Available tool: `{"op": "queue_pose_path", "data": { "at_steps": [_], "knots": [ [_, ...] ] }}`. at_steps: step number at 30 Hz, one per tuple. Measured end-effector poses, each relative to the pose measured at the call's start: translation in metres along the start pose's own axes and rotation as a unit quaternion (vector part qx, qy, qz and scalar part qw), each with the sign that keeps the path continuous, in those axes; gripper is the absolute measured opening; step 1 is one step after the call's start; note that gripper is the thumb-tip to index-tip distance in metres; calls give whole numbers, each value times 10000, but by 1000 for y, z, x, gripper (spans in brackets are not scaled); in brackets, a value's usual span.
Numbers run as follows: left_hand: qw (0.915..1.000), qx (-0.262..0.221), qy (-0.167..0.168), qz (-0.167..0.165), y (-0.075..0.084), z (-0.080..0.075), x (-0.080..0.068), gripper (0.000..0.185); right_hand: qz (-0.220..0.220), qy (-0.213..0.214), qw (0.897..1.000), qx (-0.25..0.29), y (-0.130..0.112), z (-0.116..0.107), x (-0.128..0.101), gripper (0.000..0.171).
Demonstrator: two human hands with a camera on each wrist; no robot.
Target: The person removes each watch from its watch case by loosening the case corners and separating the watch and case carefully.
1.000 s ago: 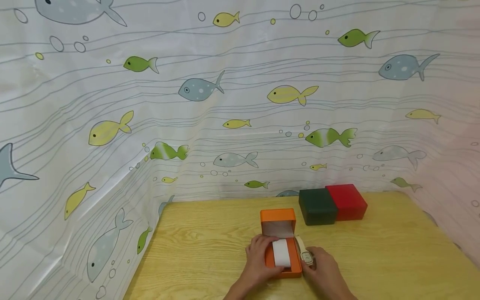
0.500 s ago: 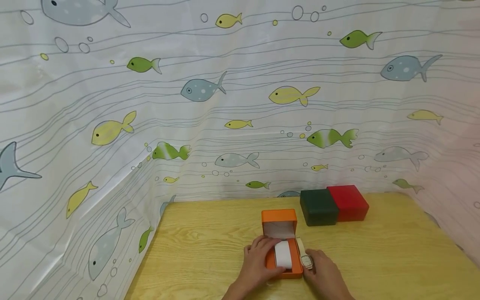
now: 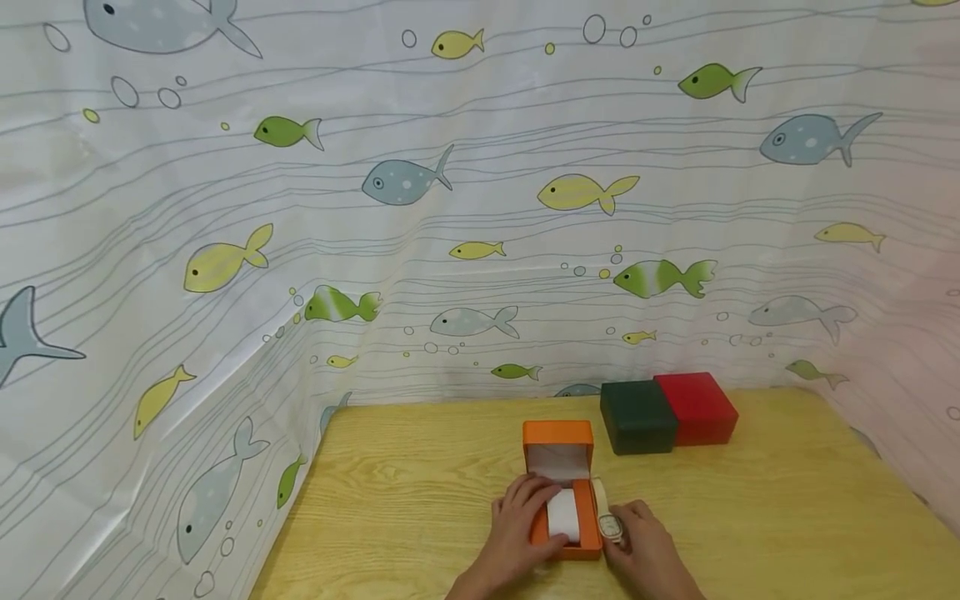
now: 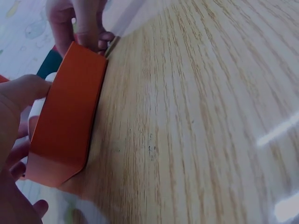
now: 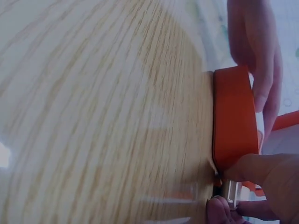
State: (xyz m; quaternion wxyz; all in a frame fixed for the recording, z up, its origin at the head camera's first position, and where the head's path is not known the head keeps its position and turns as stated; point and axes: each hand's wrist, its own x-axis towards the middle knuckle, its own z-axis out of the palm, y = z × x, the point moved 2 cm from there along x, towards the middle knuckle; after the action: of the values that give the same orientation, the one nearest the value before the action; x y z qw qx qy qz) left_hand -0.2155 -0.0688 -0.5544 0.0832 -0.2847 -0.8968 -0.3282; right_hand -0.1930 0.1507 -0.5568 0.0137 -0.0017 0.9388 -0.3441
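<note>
An open orange square box (image 3: 564, 500) with its lid standing upright sits on the light wood-grain bench (image 3: 420, 492), near the front edge. A white cushion (image 3: 562, 515) lies inside its tray. The left hand (image 3: 517, 525) wraps round the box's left side, fingers curled over the rim and thumb at the front corner: its grip holds the box. Just beside the box's right wall, the right hand (image 3: 645, 546) pinches a small silver-cased wristwatch with a cream strap (image 3: 609, 523) between thumb and fingertips; the strap runs back along the box wall. Farther back and to the right, a dark green square box (image 3: 637, 417) and a red square box (image 3: 696, 407) stand touching side by side, both closed. A white curtain printed with fish (image 3: 450, 208) surrounds the bench.
</note>
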Motion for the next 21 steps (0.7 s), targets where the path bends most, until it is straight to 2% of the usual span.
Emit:
{"op": "queue_pose_path", "data": {
  "at_steps": [3, 10, 16, 21],
  "knots": [
    [10000, 49, 57, -12, 0, 1, -1, 58, -174, 155, 9997, 72, -1, 1, -1, 43],
    [9992, -183, -31, -366, -5, 2, -2, 64, -531, 492, 9969, 308, -6, 6, 0, 39],
    [9961, -612, 305, -559, -14, 0, -3, 55, -626, 482, 9968, 128, -16, 10, 12, 33],
    [9950, -605, 656, -443, -21, -4, -2, 52, -880, 658, 9939, 32, -23, 19, 23, 26]
  ]
}}
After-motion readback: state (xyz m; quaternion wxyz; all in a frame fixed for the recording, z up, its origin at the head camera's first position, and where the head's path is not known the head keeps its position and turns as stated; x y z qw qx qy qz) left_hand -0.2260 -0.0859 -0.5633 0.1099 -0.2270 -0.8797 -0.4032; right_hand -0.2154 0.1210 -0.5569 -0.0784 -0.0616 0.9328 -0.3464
